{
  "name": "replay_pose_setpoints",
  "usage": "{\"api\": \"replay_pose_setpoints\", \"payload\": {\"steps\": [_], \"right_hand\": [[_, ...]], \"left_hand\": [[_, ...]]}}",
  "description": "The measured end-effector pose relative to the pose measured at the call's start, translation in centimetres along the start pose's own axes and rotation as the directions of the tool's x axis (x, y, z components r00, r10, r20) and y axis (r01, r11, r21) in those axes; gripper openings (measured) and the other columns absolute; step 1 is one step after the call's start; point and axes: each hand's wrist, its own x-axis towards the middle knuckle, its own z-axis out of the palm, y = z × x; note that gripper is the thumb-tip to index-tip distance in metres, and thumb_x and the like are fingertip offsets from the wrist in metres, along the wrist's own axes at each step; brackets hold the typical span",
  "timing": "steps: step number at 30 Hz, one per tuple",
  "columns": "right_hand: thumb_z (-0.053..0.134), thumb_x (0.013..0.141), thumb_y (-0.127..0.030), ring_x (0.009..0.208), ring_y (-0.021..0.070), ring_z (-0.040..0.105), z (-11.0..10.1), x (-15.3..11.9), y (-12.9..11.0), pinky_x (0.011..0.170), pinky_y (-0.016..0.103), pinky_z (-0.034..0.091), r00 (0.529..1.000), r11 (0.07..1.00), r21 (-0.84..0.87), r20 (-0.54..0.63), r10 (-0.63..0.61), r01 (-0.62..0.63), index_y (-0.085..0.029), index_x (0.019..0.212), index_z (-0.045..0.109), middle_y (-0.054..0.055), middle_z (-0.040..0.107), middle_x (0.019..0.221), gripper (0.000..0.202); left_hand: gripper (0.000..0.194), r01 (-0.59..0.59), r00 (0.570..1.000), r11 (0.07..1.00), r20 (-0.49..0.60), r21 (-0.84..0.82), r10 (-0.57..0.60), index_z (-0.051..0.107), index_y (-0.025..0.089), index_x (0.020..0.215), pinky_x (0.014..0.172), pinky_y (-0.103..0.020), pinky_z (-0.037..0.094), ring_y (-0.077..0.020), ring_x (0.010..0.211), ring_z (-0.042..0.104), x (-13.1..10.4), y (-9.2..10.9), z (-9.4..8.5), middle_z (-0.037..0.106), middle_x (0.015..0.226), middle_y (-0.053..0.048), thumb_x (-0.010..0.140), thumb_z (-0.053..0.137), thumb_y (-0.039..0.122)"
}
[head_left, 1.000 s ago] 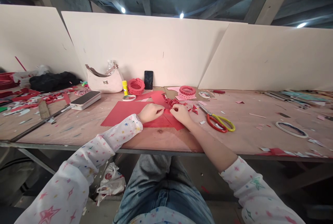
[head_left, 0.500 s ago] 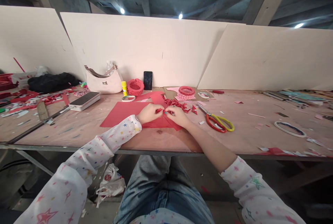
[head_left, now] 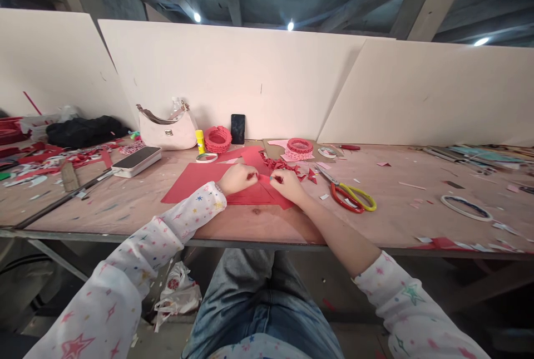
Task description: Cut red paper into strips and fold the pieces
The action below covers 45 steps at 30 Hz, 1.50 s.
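Note:
My left hand (head_left: pixel 237 178) and my right hand (head_left: pixel 287 185) meet over large red paper sheets (head_left: pixel 196 178) on the wooden table (head_left: pixel 258 222). Between their fingertips they pinch a small red paper piece (head_left: pixel 262 178), which stretches from one hand to the other. A heap of small folded red pieces (head_left: pixel 283 166) lies just beyond my right hand. Scissors with red and yellow handles (head_left: pixel 352 195) lie to the right of that hand.
At the back stand a white handbag (head_left: pixel 167 128), a yellow glue stick (head_left: pixel 201 141), a red paper ring (head_left: pixel 217 138), a black phone (head_left: pixel 237 128) and a pink ring (head_left: pixel 300 146). A white case (head_left: pixel 137 160) lies left; a tape roll (head_left: pixel 466 207) lies right.
Both hands have stayed over the red sheets. The fingers have shifted on the small red piece, which now shows stretched between them.

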Motion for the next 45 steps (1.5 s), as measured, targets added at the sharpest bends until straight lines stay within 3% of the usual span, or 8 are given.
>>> {"api": "replay_pose_setpoints", "payload": {"steps": [5, 10, 13, 16, 22, 28, 39, 45], "right_hand": [[0.042, 0.069, -0.016, 0.054, 0.0106, 0.042, 0.0, 0.0, 0.0, 0.053, 0.023, 0.03, 1.0, 0.998, 0.063, 0.015, 0.012, -0.013, -0.017, 0.054, 0.043, -0.002, 0.047, 0.054, 0.014], [0.041, 0.072, -0.02, 0.057, 0.0119, 0.045, -0.3, 0.0, -0.6, 0.056, 0.024, 0.033, 0.997, 0.974, 0.22, 0.061, 0.04, -0.052, -0.017, 0.054, 0.046, -0.001, 0.048, 0.055, 0.018], [0.036, 0.072, -0.018, 0.066, 0.0137, 0.052, -0.7, 0.0, -0.6, 0.061, 0.025, 0.038, 0.988, 0.885, 0.44, 0.088, 0.128, -0.153, -0.017, 0.068, 0.056, 0.001, 0.057, 0.068, 0.02], [0.039, 0.071, -0.015, 0.075, 0.0142, 0.056, -1.0, 0.0, -0.5, 0.067, 0.026, 0.042, 0.979, 0.807, 0.558, 0.158, 0.125, -0.193, -0.018, 0.084, 0.06, 0.002, 0.062, 0.082, 0.025], [0.052, 0.072, -0.021, 0.084, 0.0165, 0.056, -0.8, 0.0, -0.5, 0.078, 0.032, 0.043, 0.967, 0.846, 0.516, 0.256, 0.0, -0.136, -0.018, 0.089, 0.061, 0.005, 0.063, 0.092, 0.019], [0.056, 0.071, -0.023, 0.077, 0.0153, 0.054, -0.5, 0.2, 0.4, 0.072, 0.03, 0.043, 0.981, 0.888, 0.454, 0.194, -0.025, -0.067, -0.018, 0.075, 0.056, 0.003, 0.058, 0.084, 0.007], [0.051, 0.071, -0.02, 0.069, 0.0124, 0.048, -0.4, 0.3, 0.5, 0.067, 0.027, 0.039, 0.994, 0.878, 0.468, 0.088, 0.069, -0.102, -0.018, 0.073, 0.05, -0.001, 0.051, 0.073, 0.003], [0.054, 0.069, -0.022, 0.069, 0.0127, 0.049, -0.4, 0.2, 0.2, 0.066, 0.027, 0.039, 0.99, 0.847, 0.514, 0.084, 0.112, -0.14, -0.017, 0.073, 0.051, -0.001, 0.052, 0.073, 0.007]], "left_hand": [[0.021, 0.036, 0.999, 0.988, 0.019, -0.151, -0.034, 0.064, 0.017, 0.087, 0.067, -0.023, 0.041, -0.0146, 0.074, 0.057, 0.0, -0.3, 0.1, 0.066, 0.082, -0.003, 0.08, 0.046, 0.026], [0.024, 0.052, 0.994, 0.971, 0.108, -0.232, -0.028, 0.062, 0.014, 0.079, 0.062, -0.021, 0.041, -0.0123, 0.065, 0.056, 0.0, -0.3, 0.6, 0.063, 0.071, -0.002, 0.083, 0.043, 0.028], [0.023, 0.065, 0.995, 0.971, 0.095, -0.232, -0.043, 0.061, 0.014, 0.077, 0.06, -0.021, 0.04, -0.012, 0.063, 0.055, 0.0, -0.4, 0.6, 0.062, 0.069, -0.002, 0.083, 0.044, 0.028], [0.021, 0.068, 0.994, 0.966, 0.1, -0.248, -0.045, 0.061, 0.014, 0.077, 0.059, -0.021, 0.04, -0.0114, 0.062, 0.055, 0.1, -0.3, 0.4, 0.061, 0.068, -0.001, 0.082, 0.044, 0.026], [0.02, 0.074, 0.993, 0.943, 0.108, -0.324, -0.041, 0.06, 0.013, 0.077, 0.061, -0.021, 0.041, -0.0108, 0.062, 0.055, 0.2, -0.3, 0.4, 0.06, 0.067, -0.001, 0.083, 0.045, 0.025], [0.025, 0.132, 0.983, 0.863, 0.179, -0.488, -0.049, 0.06, 0.011, 0.082, 0.063, -0.022, 0.044, -0.0118, 0.064, 0.059, 0.1, -0.2, 0.4, 0.062, 0.069, -0.004, 0.084, 0.046, 0.032], [0.029, 0.294, 0.932, 0.762, 0.351, -0.578, -0.093, 0.057, 0.01, 0.105, 0.064, -0.023, 0.047, -0.0148, 0.071, 0.064, 0.0, 0.4, 0.5, 0.065, 0.074, -0.005, 0.082, 0.048, 0.026], [0.029, 0.33, 0.913, 0.731, 0.398, -0.597, -0.087, 0.059, 0.01, 0.102, 0.063, -0.023, 0.048, -0.0155, 0.072, 0.064, 0.0, 1.1, 0.3, 0.064, 0.073, -0.005, 0.082, 0.048, 0.028]]}}
